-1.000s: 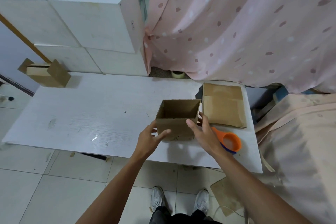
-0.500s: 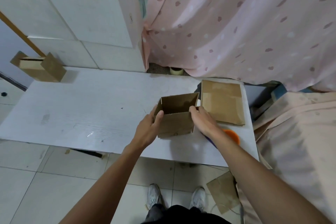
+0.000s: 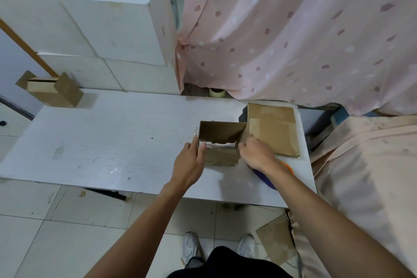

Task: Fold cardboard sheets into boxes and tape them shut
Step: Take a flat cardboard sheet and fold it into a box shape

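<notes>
A small brown cardboard box [image 3: 220, 157] with its top open sits on the white table [image 3: 108, 142], tipped a little so light shows under its far wall. My left hand [image 3: 190, 160] grips its left wall, thumb on the near side. My right hand [image 3: 256, 152] grips the right near corner. A stack of flat cardboard sheets [image 3: 272, 128] lies just right of the box. An orange and blue tape dispenser [image 3: 268, 176] lies mostly hidden under my right wrist.
A folded cardboard box [image 3: 53, 91] with raised flaps stands at the table's far left. White foam blocks [image 3: 108, 25] are stacked behind. A tape roll [image 3: 217, 92] sits under the pink curtain [image 3: 293, 29]. Loose cardboard [image 3: 276, 241] lies on the floor by my shoes.
Both hands closed in from the box's near side onto its side walls and took hold. The box has tilted, lifting its far edge off the table.
</notes>
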